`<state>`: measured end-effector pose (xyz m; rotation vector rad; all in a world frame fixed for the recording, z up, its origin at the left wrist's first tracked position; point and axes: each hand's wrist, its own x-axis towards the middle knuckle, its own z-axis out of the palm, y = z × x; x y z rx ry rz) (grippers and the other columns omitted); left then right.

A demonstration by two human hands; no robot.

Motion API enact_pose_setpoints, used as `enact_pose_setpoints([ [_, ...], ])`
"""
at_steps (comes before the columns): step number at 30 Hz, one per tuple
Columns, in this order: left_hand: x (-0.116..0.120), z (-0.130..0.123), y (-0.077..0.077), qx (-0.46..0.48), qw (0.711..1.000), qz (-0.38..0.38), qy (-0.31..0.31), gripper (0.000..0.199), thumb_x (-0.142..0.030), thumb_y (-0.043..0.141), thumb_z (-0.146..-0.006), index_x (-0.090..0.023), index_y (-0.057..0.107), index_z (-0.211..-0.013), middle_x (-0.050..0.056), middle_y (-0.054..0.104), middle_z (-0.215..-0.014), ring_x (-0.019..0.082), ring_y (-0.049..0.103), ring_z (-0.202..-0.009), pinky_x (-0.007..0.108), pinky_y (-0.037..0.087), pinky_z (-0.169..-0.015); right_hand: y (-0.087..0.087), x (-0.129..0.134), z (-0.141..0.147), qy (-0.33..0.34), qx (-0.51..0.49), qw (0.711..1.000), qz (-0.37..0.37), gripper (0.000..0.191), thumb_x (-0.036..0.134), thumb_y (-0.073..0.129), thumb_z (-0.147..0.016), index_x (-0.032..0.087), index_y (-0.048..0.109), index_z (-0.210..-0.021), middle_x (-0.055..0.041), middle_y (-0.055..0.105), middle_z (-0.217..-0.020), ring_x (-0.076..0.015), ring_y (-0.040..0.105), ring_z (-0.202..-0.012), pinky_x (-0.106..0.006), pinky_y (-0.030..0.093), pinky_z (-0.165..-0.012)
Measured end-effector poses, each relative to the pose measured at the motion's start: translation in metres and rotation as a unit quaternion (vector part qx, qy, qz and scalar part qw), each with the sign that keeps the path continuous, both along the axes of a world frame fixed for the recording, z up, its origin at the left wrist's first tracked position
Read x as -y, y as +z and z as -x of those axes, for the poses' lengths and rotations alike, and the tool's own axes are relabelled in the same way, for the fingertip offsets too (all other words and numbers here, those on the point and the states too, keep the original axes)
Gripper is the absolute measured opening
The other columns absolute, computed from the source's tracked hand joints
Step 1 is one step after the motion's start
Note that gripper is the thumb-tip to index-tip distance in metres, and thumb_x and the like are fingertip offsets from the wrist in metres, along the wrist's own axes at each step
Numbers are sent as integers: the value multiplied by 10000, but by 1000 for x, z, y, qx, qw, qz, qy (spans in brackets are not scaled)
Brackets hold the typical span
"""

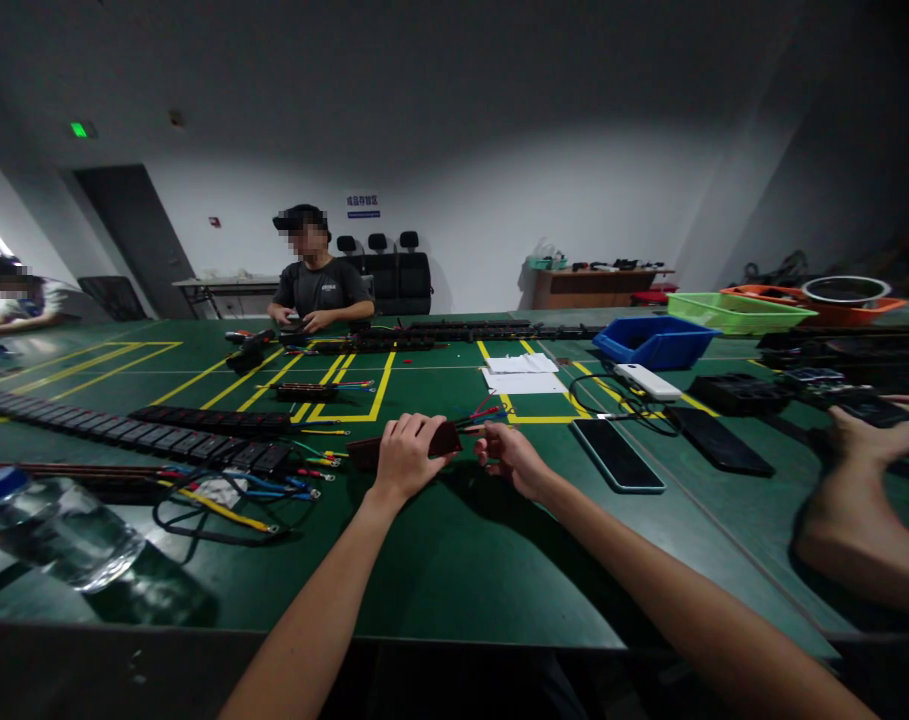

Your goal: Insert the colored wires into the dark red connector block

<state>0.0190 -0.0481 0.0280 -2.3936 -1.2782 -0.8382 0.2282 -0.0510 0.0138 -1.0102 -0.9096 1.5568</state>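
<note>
My left hand [407, 455] is wrapped over a dark reddish-brown block [444, 440] near the middle of the green table [424, 570]. Just right of the block, my right hand [510, 457] is closed at the fingertips around a thin wire or lead [471, 429] at the block's end. Red and blue wires with metal lugs [491, 412] lie behind it. To the left of my left hand are long black segmented strips [161, 435] and coloured cables [236, 505] with ring ends.
A water bottle [56, 530] is at the left front. Right of my hands lie a phone [617, 455], a dark slab [720, 440], a white power bank [647, 382] and a blue bin [653, 343]. A person's arm [859, 500] reaches in at right; another person [319, 285] sits opposite.
</note>
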Motion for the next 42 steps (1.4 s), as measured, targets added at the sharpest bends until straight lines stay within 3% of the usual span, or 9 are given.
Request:
enact_pose_setpoints([
  [8,0,-3,-4,-15,1000,5,-5,490,-429,745,-820,-239,581,-1240,71,649,-1077,262,556,-1008,388,389,-822,1,0,5,-5,-39,999,8,107,239,557,-815,160,617,-856,-50,687,-737,-125,612,-589,-195,483,-465],
  [16,1,-4,-3,-27,999,17,-10,498,-451,721,-838,-229,564,-1256,75,649,-1103,262,555,-1019,381,391,-816,-2,-1,5,-14,-31,999,-18,308,205,575,-740,155,652,-1034,-29,676,-676,-124,588,-562,-176,431,-432],
  [21,0,-3,-3,-20,1000,20,-3,495,-434,724,-839,-229,561,-1259,78,649,-1119,266,553,-1030,388,393,-835,-7,-3,4,-27,-15,999,-23,142,297,650,-760,178,616,-830,-22,680,-743,-109,586,-585,-176,413,-433],
  [34,-6,2,-5,-14,1000,7,26,588,-467,748,-821,-209,549,-1311,86,655,-1131,272,558,-1031,395,390,-859,-11,-11,-10,-45,27,997,-57,318,448,767,-749,189,653,-895,-36,710,-831,-106,607,-605,-170,403,-442],
  [42,-5,4,-6,-16,1000,8,26,754,-505,743,-819,-234,448,-1459,79,657,-1154,258,565,-1045,385,385,-859,-18,-16,-20,-22,90,985,-147,439,549,785,-726,156,679,-890,-55,707,-801,-132,633,-651,-171,438,-440],
])
